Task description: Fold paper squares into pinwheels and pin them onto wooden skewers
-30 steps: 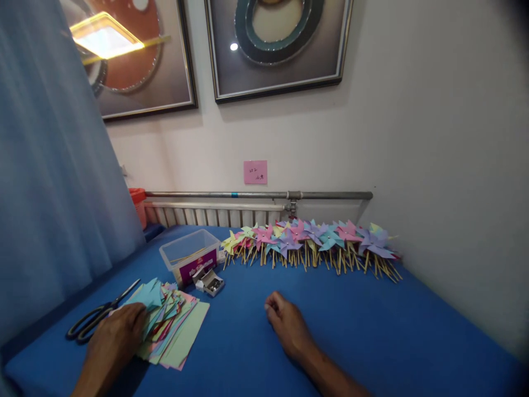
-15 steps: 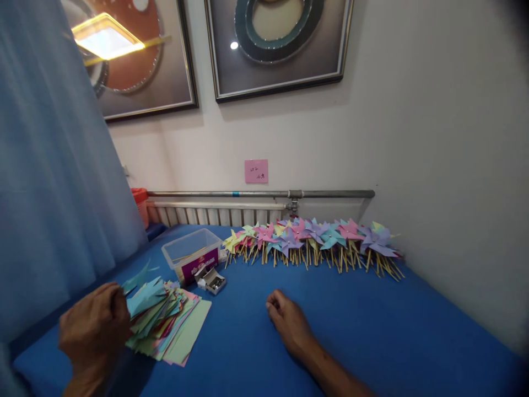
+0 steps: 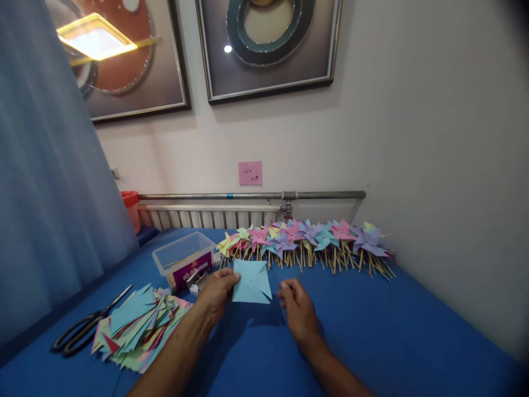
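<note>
My left hand (image 3: 220, 292) pinches the left edge of a light blue paper square (image 3: 252, 282). Slits run inward from the square's corners, and a small dark dot marks its centre. Just right of the paper, not touching it, is my right hand (image 3: 298, 310), fingers curled in and nothing visible in them. A pile of cut paper sheets (image 3: 138, 325) in several colours lies to the left, partly behind my left forearm. Beside the pile rest black-handled scissors (image 3: 93, 324). A small box (image 3: 197, 281) is partly hidden by my left hand.
A clear plastic tub (image 3: 182, 259) with a purple label holds thin sticks. Several paper pinwheels (image 3: 285, 242) on sticks lie in a row along the back of the blue table (image 3: 392, 342). Behind are a radiator (image 3: 198, 216) and a pipe; a blue curtain (image 3: 53, 193) hangs at left.
My left hand has moved right from the paper pile to the middle, bringing the blue paper square. The scissors now show in full. My right hand has shifted slightly, and the view has turned a little.
</note>
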### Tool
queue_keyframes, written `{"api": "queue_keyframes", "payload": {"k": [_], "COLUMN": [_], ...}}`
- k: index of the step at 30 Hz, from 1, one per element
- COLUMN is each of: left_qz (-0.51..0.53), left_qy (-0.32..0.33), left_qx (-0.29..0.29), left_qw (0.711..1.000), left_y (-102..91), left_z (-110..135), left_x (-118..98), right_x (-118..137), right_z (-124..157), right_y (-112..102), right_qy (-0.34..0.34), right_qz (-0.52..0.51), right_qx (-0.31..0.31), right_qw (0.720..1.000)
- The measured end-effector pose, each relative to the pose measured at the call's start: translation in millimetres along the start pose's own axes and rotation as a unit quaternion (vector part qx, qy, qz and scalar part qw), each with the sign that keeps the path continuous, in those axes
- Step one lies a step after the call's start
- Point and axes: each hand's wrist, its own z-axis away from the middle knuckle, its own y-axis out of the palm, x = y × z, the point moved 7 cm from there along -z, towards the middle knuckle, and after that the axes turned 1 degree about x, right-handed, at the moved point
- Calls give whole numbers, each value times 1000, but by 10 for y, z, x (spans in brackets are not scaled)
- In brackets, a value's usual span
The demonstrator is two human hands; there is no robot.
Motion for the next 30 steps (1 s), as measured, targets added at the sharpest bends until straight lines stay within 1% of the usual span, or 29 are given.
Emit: {"api": "queue_keyframes", "payload": {"k": [2, 3, 5, 8, 11, 14, 16, 17, 19, 21, 23, 25, 27, 29, 30], "left_qz": [-1, -7, -22, -24, 25, 67, 68, 64, 56, 54, 51, 38, -3, -76, -117], "left_qy": [-5, -2, 13, 24, 2, -11, -19, -22, -28, -33, -38, -40, -24, 31, 66], "left_qx": [18, 19, 12, 7, 54, 90, 86, 80, 67, 58, 52, 50, 30, -16, -38], "left_qw": [1000, 1000, 1000, 999, 998, 994, 994, 995, 996, 996, 997, 997, 999, 997, 990], "left_y": [122, 147, 139, 90, 150, 254, 282, 283, 267, 245, 231, 226, 195, 127, 99], "left_z": [-146, -208, -300, -337, -271, -181, -150, -145, -149, -162, -174, -184, -194, -194, -184], "left_x": [90, 137, 244, 423, 530, 498, 465, 456, 455, 471, 488, 491, 456, 356, 292], "right_x": [2, 5, 16, -1, -150, -368, -431, -415, -287, -78, 118, 236, 281, 278, 265], "right_z": [-80, -108, -137, -132, -138, -176, -196, -200, -192, -162, -123, -91, -69, -50, -37], "right_y": [-177, -249, -329, -305, -212, -146, -144, -164, -234, -288, -271, -213, -169, -148, -132], "right_qy": [-2, -5, -15, -20, 15, 80, 102, 98, 53, -25, -107, -168, -199, -199, -189], "right_qz": [-15, -19, -17, 8, -9, -65, -75, -61, -3, 75, 138, 177, 196, 201, 198], "right_qx": [-58, -78, -93, -77, -59, -51, -49, -53, -72, -84, -64, -25, -1, 1, 4], "right_qw": [998, 997, 995, 997, 998, 993, 991, 992, 996, 993, 983, 969, 960, 959, 962]}}
